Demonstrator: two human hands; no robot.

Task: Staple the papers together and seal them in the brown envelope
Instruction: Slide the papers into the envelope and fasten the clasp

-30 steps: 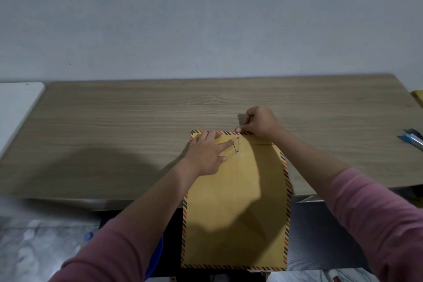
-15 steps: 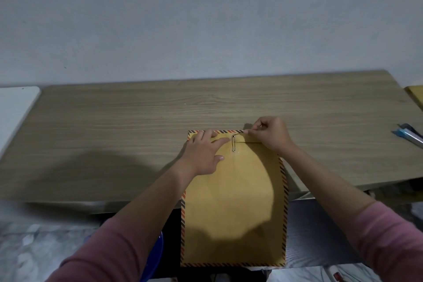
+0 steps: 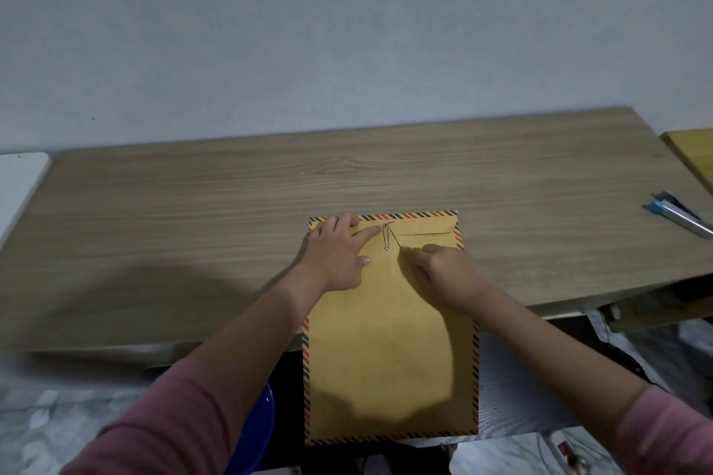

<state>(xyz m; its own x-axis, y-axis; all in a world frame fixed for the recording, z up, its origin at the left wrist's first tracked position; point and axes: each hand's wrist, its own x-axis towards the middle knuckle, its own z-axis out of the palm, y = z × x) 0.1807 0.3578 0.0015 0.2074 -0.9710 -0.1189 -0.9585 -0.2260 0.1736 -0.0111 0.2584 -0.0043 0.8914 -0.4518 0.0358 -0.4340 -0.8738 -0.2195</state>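
Head view: a wood-grain desk (image 3: pixel 231 212) stands against a plain grey wall (image 3: pixel 347 31). A brown envelope (image 3: pixel 389 339) with striped edging overhangs the near edge. The left hand (image 3: pixel 339 254) presses flat on its folded flap, while the right hand (image 3: pixel 443 270) pinches the closure string (image 3: pixel 393 237).
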